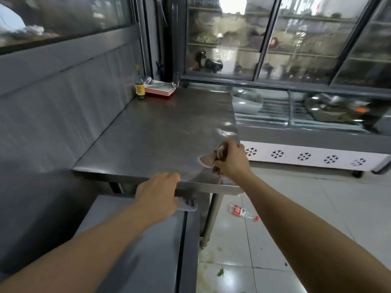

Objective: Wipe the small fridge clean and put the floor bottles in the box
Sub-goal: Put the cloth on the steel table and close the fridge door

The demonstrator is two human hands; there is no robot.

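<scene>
Steel-walled kitchen, steel table (160, 132) above the small fridge (148, 240).
Right hand (231, 160) grips a bunched cloth (208, 160) at the table's near corner; left hand (157, 194), fingers curled, rests over the handle (188, 206) (likely about to open). Bottle (243, 212) lies on the floor. Wipe in overlapping strokes.

I count one plastic bottle (243, 212) lying on the floor and one glass bottle (139, 86) standing on the counter (148, 132). There's one cloth (208, 160), one stack of red-and-white trays (159, 90), and five snowflake marks (304, 156) along the freezer front.
</scene>
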